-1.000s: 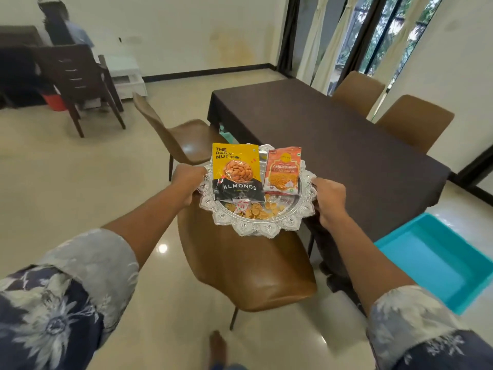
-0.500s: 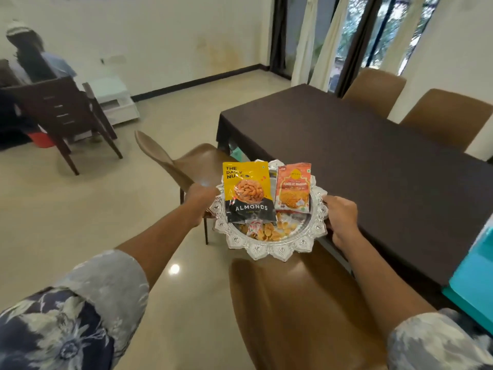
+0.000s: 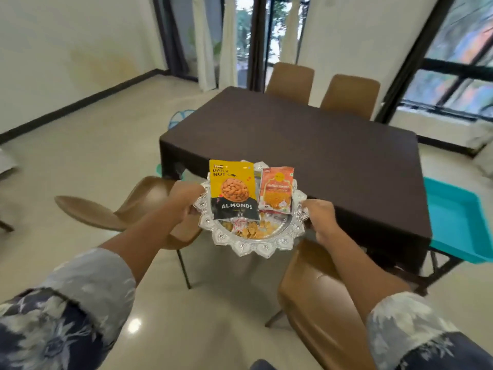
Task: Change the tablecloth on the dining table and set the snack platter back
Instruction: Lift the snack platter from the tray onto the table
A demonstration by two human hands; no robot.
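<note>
- While the snack platter (image 3: pixel 248 251) hangs in the air, we start at the left, where a brown chair (image 3: pixel 112 209) stands turned away from the table, under the left forearm.
- The left hand (image 3: pixel 186 200) grips the platter's left rim, with its fingers curled round the scalloped edge.
- We see the platter held roughly level between both hands, above the gap between two chairs and right at the near edge of the dining table (image 3: pixel 373 236). It is not yet set down.
- On it, the almonds packet (image 3: pixel 234 193) leans upright at the left and an orange packet (image 3: pixel 276 192) stands just beside it. Loose snacks (image 3: pixel 253 229) lie in front of both.
- We judge the platter to be stiff, silvery and rather slick. Its load looks light but unsecured, so any tilt could topple the packets or spill the loose pieces.
- Opposite rims, as held now, look to us like the right places to hold it, and it should go down flat.
- The right hand (image 3: pixel 320 220) clasps the right rim in the same way.
- A dark brown tablecloth (image 3: pixel 306 145) covers the table, so we judge that only the platter's placing remains.
- A teal tub (image 3: pixel 458 222) sits just beside the table's right end.
</note>
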